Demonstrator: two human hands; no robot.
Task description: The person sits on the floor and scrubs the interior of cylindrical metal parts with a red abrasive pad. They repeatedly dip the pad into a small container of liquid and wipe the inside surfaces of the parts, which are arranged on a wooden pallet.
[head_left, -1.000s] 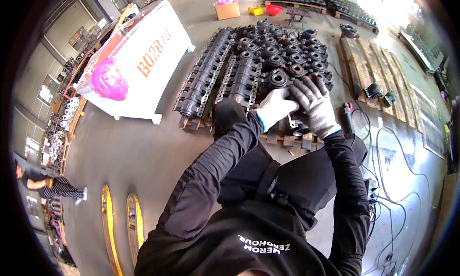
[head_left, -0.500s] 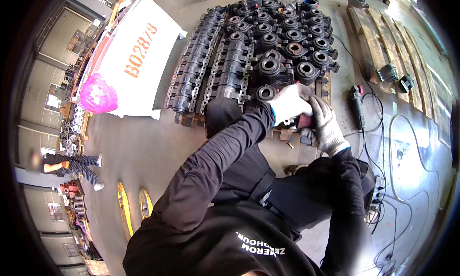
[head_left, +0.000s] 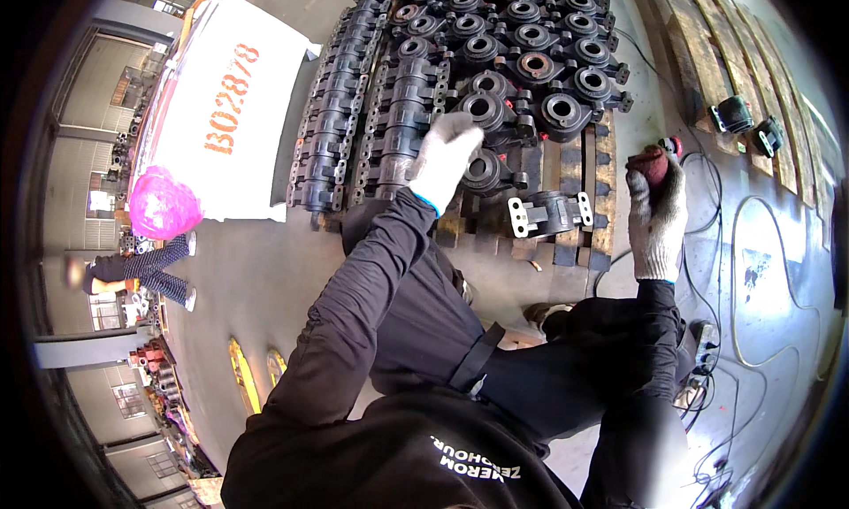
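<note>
Pinched between the thumb and fingers of the right hand (head_left: 659,217), which wears a pale grey knit glove, is a small dark-red block (head_left: 648,164) with a rough-looking surface. In the head view this hand is raised to the right of a worn wooden pallet (head_left: 570,160); part of a red-and-black power tool (head_left: 674,146) shows just behind it.

The left hand (head_left: 447,155), in a white knit glove with a blue cuff edge, is over the near part of the pallet's load, its fingers bent and only a narrow gap showing beside the thumb. I cannot tell whether it holds or touches anything. Close to it on the right is a round black metal casting with a central hole (head_left: 482,109).

Between the hands, at the pallet's near right, lies a separate black casting with two pale drilled metal plates (head_left: 550,213). Long rows of ribbed black housings (head_left: 332,102) fill the pallet's left side.

Farther left stand a large white box with orange markings (head_left: 256,102), a shiny pink plastic-wrapped bundle (head_left: 165,202) and a person in patterned dark trousers (head_left: 164,268).
</note>
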